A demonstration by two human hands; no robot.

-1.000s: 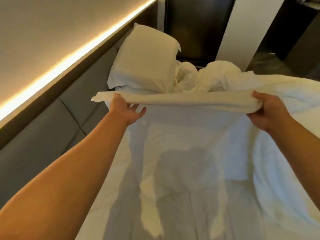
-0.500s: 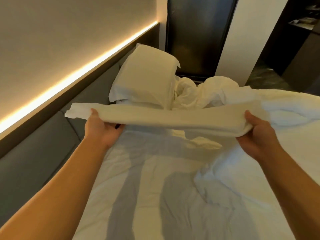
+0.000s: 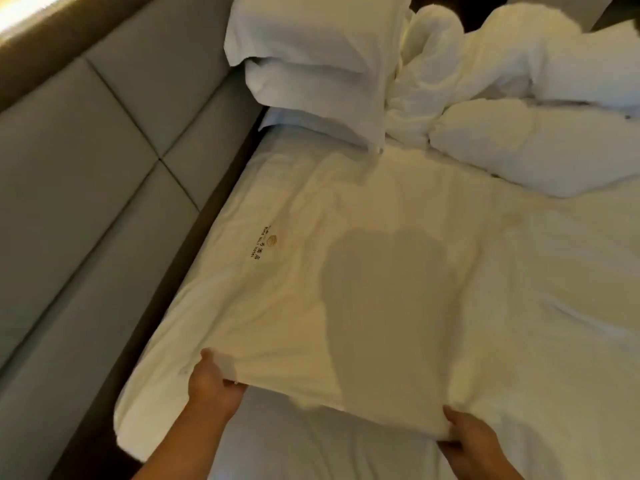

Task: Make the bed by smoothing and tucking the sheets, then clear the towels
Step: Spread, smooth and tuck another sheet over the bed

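- Our bed runs close along a grey padded panel on the left, with only a dark narrow gap between the two; to the right the white bedding carries on out of view.
- The folded sheet lies spread flat on the mattress, its near edge lifted slightly and its far edge reaching the pillows.
- Our left hand grips the sheet's near left corner, thumb on top and fingers underneath.
- Our right hand pinches the near right corner the same way, so both hands hold the one edge, well apart.
- A small printed logo sits on the sheet near its left side.
- We count two stacked pillows at the head, one crumpled duvet bunched just beside them, and two hands.
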